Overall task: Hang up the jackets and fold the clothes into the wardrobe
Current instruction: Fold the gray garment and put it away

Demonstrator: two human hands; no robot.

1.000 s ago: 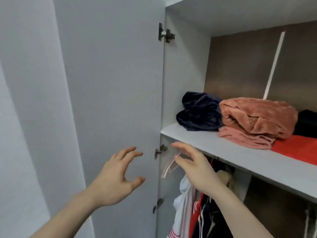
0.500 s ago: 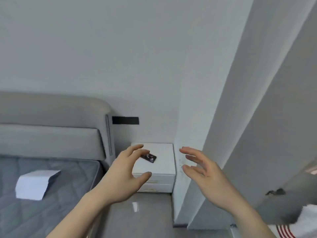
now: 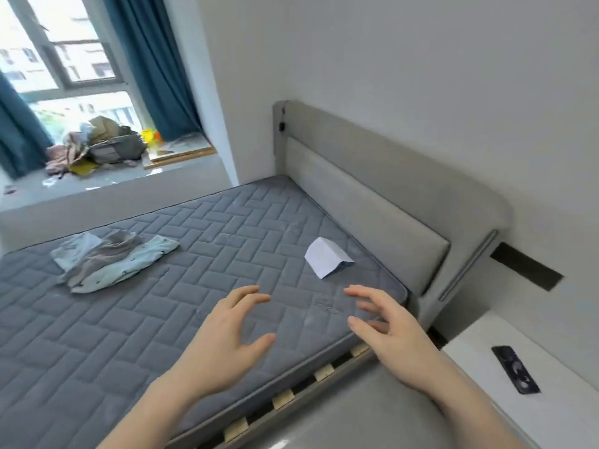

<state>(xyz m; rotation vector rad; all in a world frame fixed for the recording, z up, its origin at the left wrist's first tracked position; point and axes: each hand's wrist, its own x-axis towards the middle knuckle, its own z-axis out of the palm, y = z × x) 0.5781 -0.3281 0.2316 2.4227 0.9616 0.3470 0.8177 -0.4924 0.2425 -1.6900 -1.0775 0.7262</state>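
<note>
Both hands raised over the near corner of the bed, palms facing each other, holding nothing. Left hand with fingers spread and loosely curved, thumb out to the right. Right hand likewise relaxed, fingers slightly bent, tips pointing left. Gap between the two hands; neither touching the mattress.

Mattress grey, quilted in a brick-like pattern, bare of sheets. Wooden slats of the bed frame showing under its near edge.

Clothes lying rumpled on the far left part of the mattress: pale blue fabric with small dark marks, mixed with a grey-brown piece. Well apart from both hands. Unfolded, flat in a loose heap.

Folded white paper on the mattress near the headboard, standing up a little like a tent, between the clothes and the right hand but nearer the hand.

Headboard grey, padded, against a white wall. White bedside table at right, a dark phone-like object lying flat on top.

Window at upper left with teal curtains. Pile of bags and assorted clutter on the window ledge; single items too blurred to tell apart.
</note>
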